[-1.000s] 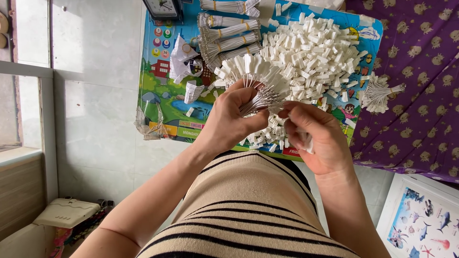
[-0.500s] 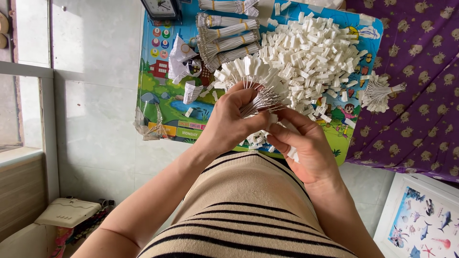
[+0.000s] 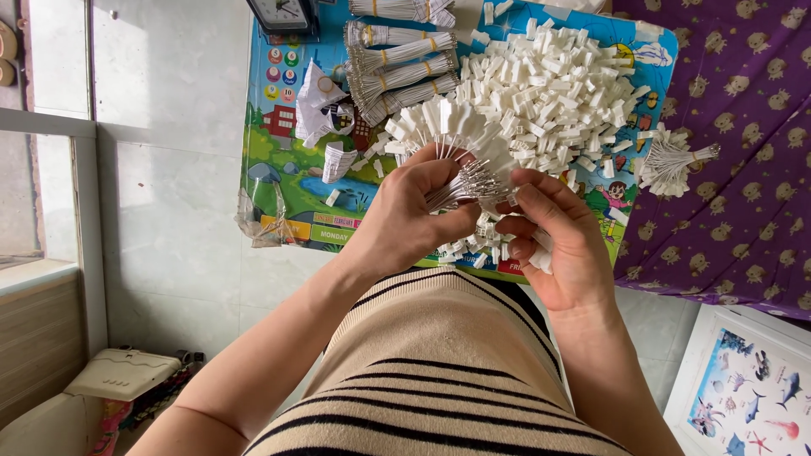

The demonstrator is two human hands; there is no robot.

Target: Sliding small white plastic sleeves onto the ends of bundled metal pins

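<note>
- Your left hand (image 3: 405, 221) was clamped around a fanned bunch of thin wire-like stems tipped with small white tags (image 3: 452, 139), the stems pinched together in your fist and the tags spreading upward over the board.
- Your right hand (image 3: 553, 241) sat just beside it, fingers curled around a few loose white pieces (image 3: 541, 256) low in the palm, fingertips touching the gathered stems where both hands met.
- Under your hands lay a colourful children's picture board with a house, pond and cartoon figures (image 3: 287, 181), serving as the work surface.
- A big heap of small white rectangular pieces (image 3: 557, 84) covered the board's right half, well up against its far edge.
- Tied bundles of stems bound with yellow bands (image 3: 397, 59) rested along the top left of the board, near a dark clock (image 3: 283, 15) at its far corner.
- One finished tied fan of white tags (image 3: 672, 160) lay off the board's right edge on a purple patterned cloth (image 3: 743, 127).
- Pale tiled floor (image 3: 169, 169) showed to your left, beside a window frame (image 3: 80, 211).
- A framed sea-creature picture (image 3: 743, 388) sat at lower right.
- Your striped beige top (image 3: 439, 371) filled the foreground.
</note>
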